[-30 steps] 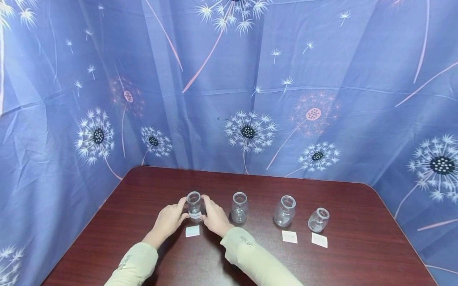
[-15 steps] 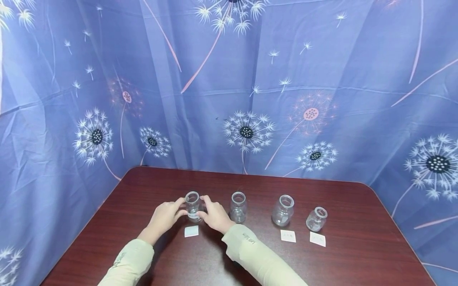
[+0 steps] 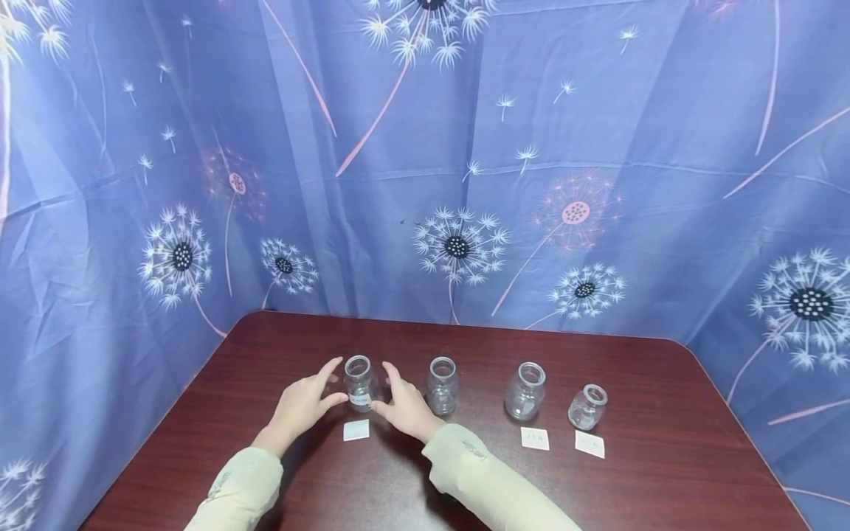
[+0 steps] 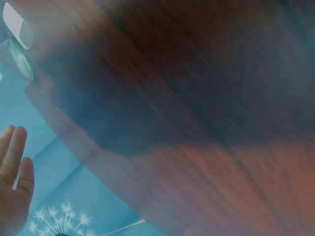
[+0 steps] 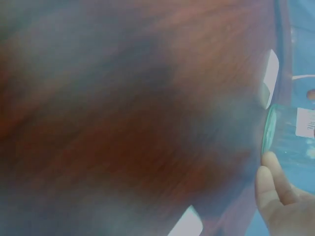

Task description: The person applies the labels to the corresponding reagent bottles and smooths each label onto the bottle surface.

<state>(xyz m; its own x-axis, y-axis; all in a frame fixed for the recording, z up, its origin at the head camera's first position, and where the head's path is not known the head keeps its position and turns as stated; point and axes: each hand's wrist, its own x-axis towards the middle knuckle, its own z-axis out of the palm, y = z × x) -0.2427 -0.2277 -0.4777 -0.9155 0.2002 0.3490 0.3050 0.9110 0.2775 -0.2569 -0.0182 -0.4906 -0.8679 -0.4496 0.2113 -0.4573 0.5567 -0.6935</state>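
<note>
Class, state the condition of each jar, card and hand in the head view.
Leftmost clear glass jar: upright, lidless
Second clear glass jar: upright, lidless
Third clear glass jar: upright, lidless
Rightmost clear glass jar: upright, lidless
Left pale rectangular card: lying
Middle pale rectangular card: lying
Right pale rectangular card: lying
Left hand: open, empty
Right hand: open, contact unclear

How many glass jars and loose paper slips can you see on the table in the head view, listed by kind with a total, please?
Glass jars: 4
Loose paper slips: 3
Total: 7
</note>
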